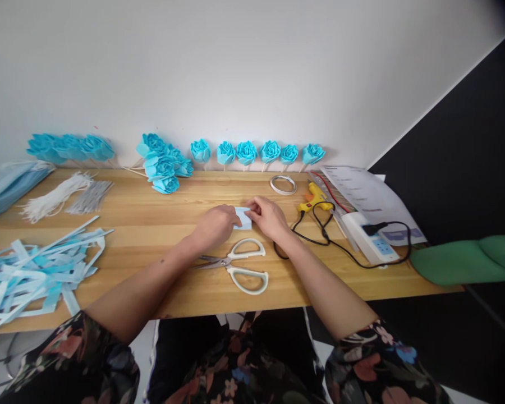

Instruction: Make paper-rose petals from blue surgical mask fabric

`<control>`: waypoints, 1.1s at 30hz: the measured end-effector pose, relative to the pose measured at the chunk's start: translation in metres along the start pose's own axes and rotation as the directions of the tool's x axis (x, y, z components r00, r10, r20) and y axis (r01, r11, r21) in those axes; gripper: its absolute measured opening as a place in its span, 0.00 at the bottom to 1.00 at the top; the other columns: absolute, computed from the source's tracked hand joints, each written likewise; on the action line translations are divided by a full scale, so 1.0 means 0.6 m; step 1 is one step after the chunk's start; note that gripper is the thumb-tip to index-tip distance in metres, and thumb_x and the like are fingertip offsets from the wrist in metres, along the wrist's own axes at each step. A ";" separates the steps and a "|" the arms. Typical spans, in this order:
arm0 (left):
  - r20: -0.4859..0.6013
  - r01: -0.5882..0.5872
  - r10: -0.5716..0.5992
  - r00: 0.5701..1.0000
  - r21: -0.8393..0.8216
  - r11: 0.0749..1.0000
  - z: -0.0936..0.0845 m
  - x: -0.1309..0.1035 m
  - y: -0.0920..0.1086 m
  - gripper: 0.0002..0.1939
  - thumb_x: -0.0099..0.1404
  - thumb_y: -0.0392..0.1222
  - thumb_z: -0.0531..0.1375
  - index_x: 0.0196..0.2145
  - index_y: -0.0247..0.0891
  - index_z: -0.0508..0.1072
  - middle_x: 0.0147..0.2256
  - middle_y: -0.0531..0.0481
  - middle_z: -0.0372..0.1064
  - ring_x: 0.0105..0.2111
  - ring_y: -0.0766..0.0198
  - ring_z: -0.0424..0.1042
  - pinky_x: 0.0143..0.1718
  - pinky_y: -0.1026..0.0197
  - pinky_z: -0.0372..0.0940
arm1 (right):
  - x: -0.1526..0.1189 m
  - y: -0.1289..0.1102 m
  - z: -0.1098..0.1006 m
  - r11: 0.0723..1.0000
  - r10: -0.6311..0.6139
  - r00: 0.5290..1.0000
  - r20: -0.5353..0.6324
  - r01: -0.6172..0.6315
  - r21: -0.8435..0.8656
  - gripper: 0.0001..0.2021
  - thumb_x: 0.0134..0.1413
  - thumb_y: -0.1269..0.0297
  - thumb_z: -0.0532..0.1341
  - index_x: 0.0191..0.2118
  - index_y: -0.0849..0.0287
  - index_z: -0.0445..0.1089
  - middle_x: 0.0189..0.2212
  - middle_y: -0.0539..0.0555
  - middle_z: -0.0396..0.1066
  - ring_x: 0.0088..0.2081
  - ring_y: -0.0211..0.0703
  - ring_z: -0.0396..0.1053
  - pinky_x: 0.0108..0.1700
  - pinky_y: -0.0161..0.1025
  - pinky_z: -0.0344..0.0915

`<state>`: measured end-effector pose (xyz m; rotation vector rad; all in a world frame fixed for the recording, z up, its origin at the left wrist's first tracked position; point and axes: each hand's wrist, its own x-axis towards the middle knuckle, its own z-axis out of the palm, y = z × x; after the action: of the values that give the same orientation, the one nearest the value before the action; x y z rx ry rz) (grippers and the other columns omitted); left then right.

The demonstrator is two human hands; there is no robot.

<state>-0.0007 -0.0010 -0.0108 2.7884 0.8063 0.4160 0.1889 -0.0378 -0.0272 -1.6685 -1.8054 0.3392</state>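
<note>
A small light-blue piece of fabric or paper (243,220) lies between my two hands over the wooden table. My left hand (219,224) is closed on its left side, fingers pressed at its edge. At its upper right corner, my right hand (267,216) pinches the piece with thumb and finger. Scissors (247,274) with white handles rest just below my hands, their blades spread apart and pointing left. Whether the piece is one layer or folded I cannot tell.
Blue paper-like flowers (246,153) on sticks line the wall. Blue strips (37,278), white cords (56,196), grey ties (90,196) and blue sheets (14,185) lie left. Rightward are a wire coil (283,184), yellow glue gun (315,197), power strip (370,238) and green object (463,260).
</note>
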 end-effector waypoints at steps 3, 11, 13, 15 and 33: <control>0.022 0.024 -0.024 0.999 -0.002 1.000 0.000 0.001 0.000 0.20 0.59 0.27 0.50 0.37 0.37 0.80 0.35 0.44 0.75 0.40 0.58 0.72 0.46 0.55 0.67 | 0.000 -0.001 0.001 1.000 0.009 1.000 -0.007 -0.009 -0.004 0.08 0.52 0.69 0.64 0.39 0.56 0.70 0.33 0.51 0.72 0.35 0.41 0.69 0.36 0.37 0.62; -0.010 0.051 -0.051 0.999 -0.061 0.997 -0.002 0.000 0.003 0.19 0.59 0.27 0.50 0.35 0.38 0.80 0.34 0.45 0.75 0.38 0.59 0.73 0.45 0.57 0.67 | 0.001 0.000 0.001 1.000 -0.002 1.000 0.002 0.002 0.007 0.06 0.53 0.70 0.63 0.37 0.56 0.71 0.32 0.50 0.72 0.34 0.40 0.68 0.36 0.36 0.61; -0.017 0.060 -0.061 0.998 -0.064 0.996 -0.001 0.000 0.004 0.19 0.59 0.27 0.50 0.35 0.38 0.80 0.35 0.45 0.75 0.39 0.59 0.73 0.45 0.57 0.67 | 0.001 0.000 0.001 1.000 -0.008 1.000 0.005 0.008 0.008 0.04 0.53 0.70 0.63 0.36 0.56 0.71 0.32 0.50 0.73 0.34 0.40 0.68 0.36 0.35 0.61; -0.027 0.064 -0.066 0.997 -0.066 0.996 0.000 0.000 0.004 0.20 0.59 0.26 0.50 0.35 0.38 0.80 0.35 0.45 0.76 0.39 0.59 0.73 0.45 0.57 0.67 | 0.001 -0.001 0.001 1.000 -0.020 1.000 0.020 0.020 -0.003 0.02 0.54 0.70 0.62 0.34 0.56 0.71 0.32 0.50 0.72 0.34 0.39 0.68 0.36 0.35 0.60; -0.084 0.041 -0.047 0.995 -0.073 0.996 0.003 -0.001 0.002 0.18 0.59 0.28 0.49 0.33 0.37 0.79 0.33 0.45 0.75 0.36 0.61 0.73 0.41 0.59 0.67 | 0.054 0.083 -0.092 0.879 0.123 0.986 -0.112 -0.161 -0.448 0.09 0.57 0.67 0.59 0.38 0.58 0.77 0.36 0.60 0.76 0.41 0.52 0.70 0.43 0.44 0.62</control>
<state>0.0000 -0.0026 -0.0123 2.6980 0.8517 0.5491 0.2623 -0.0120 -0.0057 -2.1094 -1.7983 -0.1068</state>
